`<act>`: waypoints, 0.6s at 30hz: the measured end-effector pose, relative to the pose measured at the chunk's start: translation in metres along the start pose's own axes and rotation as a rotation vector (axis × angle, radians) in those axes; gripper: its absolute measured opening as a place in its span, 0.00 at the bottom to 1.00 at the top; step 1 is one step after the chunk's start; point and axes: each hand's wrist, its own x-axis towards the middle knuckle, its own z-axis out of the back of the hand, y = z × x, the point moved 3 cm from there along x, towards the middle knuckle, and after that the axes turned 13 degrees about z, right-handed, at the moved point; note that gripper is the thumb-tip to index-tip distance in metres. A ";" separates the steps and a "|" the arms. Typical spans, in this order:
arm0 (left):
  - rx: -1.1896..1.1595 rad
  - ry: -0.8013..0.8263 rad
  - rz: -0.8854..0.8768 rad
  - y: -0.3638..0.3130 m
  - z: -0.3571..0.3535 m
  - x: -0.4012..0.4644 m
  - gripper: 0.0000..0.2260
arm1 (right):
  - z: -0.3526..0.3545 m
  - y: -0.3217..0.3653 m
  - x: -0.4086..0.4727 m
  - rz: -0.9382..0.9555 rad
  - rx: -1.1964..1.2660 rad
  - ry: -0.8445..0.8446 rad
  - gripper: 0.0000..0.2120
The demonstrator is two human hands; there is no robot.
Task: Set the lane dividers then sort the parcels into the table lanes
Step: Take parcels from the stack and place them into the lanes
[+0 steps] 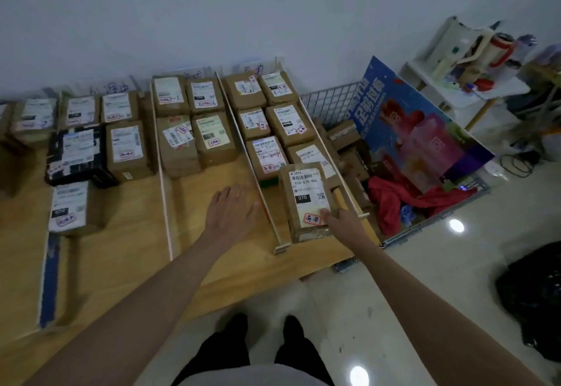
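A brown parcel [306, 200] with a white "070" label sits at the near end of the rightmost lane, and my right hand [340, 218] grips its near right corner. My left hand [232, 206] hovers flat over the wooden table [212, 249] in the middle lane, beside a thin white divider [258, 179]. A second divider [162, 173] runs left of it, and a third [334, 158] lines the table's right edge. Several labelled brown parcels [194, 124] fill the lanes' far ends. A black parcel [77, 155] lies at the left.
A wire basket [340, 100] right of the table holds more parcels, a red cloth [391, 200] and a blue poster board [419, 124]. A white shelf with clutter [461, 64] stands at the back right. A black bag [534, 294] lies on the tiled floor.
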 end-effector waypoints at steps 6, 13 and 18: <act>0.027 0.064 0.162 -0.024 -0.021 -0.023 0.27 | 0.005 -0.022 0.025 0.093 -0.035 0.113 0.21; 0.025 0.100 0.285 -0.031 -0.038 -0.040 0.27 | -0.012 -0.036 0.053 0.131 -0.031 0.154 0.23; 0.016 0.095 0.343 -0.029 -0.044 -0.040 0.26 | -0.024 -0.037 0.067 0.166 0.029 0.137 0.19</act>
